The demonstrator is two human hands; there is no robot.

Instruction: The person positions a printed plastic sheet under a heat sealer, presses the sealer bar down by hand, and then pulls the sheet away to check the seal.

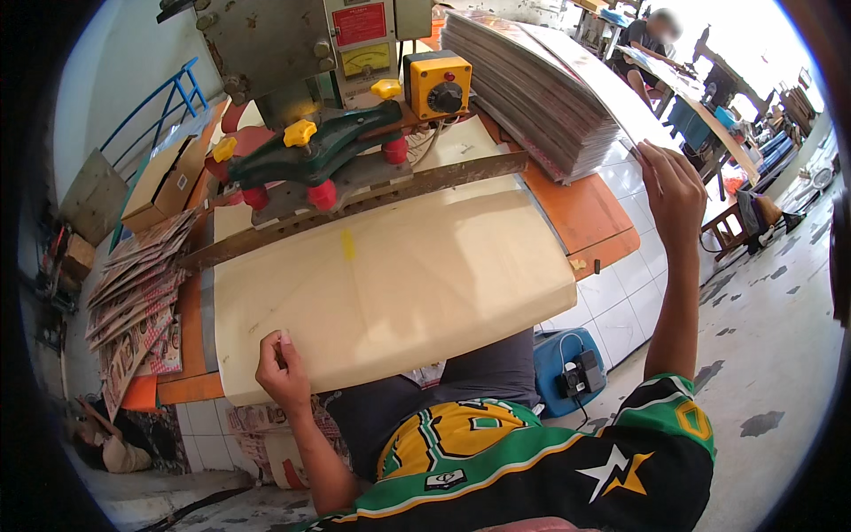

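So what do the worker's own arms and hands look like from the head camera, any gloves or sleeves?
Both hands are bare: no gloves, rings or watch visible on the left hand or the right hand. The forearms are uncovered too. The short-sleeved jersey is black with green, yellow and white stripes, and a white-and-yellow star on the right sleeve.

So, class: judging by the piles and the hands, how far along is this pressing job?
Done, apparently: a fanned pile of printed sheets lies left of the press. In hand: the right hand pinches a sheet off the tall stack; the left hand rests at the edge of the bare cream pad. Left: that tall stack, so probably much remains.
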